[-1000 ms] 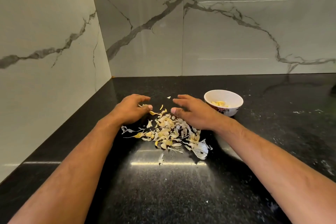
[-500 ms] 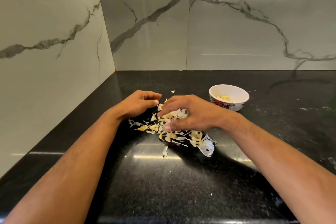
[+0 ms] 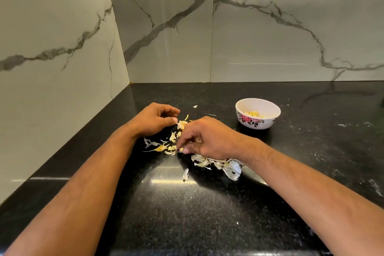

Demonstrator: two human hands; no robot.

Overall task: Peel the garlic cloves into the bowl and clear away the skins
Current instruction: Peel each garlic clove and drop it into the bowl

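The peeling looks done — peeled cloves (image 3: 254, 113) sit in the bowl (image 3: 257, 119) — while left of the bowl the right hand (image 3: 209, 139) pinches skins (image 3: 207, 161) into its grip on the black surface (image 3: 207, 214), the left hand (image 3: 154, 119) curled beside them — clearing remains.

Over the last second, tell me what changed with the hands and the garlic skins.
The right hand swept left over the garlic skins and curled its fingers round a bunch, drawing the pile tighter. The left hand stayed cupped at the pile's left edge. The floral bowl of peeled cloves did not move on the black countertop.
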